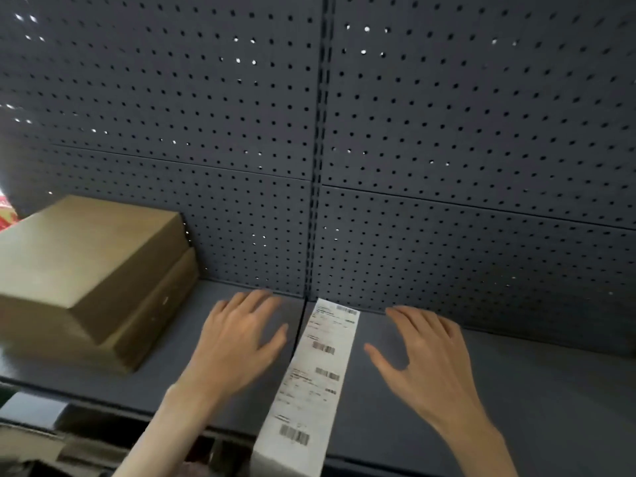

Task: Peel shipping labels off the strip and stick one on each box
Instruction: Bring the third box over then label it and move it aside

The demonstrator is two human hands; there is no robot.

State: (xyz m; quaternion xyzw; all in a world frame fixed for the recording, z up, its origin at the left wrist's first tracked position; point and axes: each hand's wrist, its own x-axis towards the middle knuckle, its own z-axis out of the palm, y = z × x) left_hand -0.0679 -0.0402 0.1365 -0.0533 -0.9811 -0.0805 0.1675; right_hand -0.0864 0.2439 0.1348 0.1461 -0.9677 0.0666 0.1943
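Shelf (516, 390), dark grey metal, seen from the head camera, with a perforated back panel (464, 132) rising behind it and a slotted vertical upright (318, 187) splitting the panel into two bays. Label strip (315, 376) lies flat on the shelf, running from the back panel near the upright toward the front edge, where its near end hangs over the lip; white paper, several printed labels with barcodes along its length, text too blurred to read. Left hand (237, 342) is just left of the strip, palm down, fingers spread loosely and extended, gripping nothing; whether it touches the shelf or hovers just above it cannot be told because of motion blur. Right hand (426, 359) is just right of the strip, also palm down with fingers splayed wide and thumb pointing toward the strip, empty, not touching the paper. Strip sits between the two hands. Boxes (93, 277), two plain brown cardboard ones, are stacked at the left end of the shelf against the back panel, the upper one set slightly askew on the lower, well apart from the strip; no label visible on their shown faces. Red object (5, 215) pokes in at far left edge, unidentifiable.
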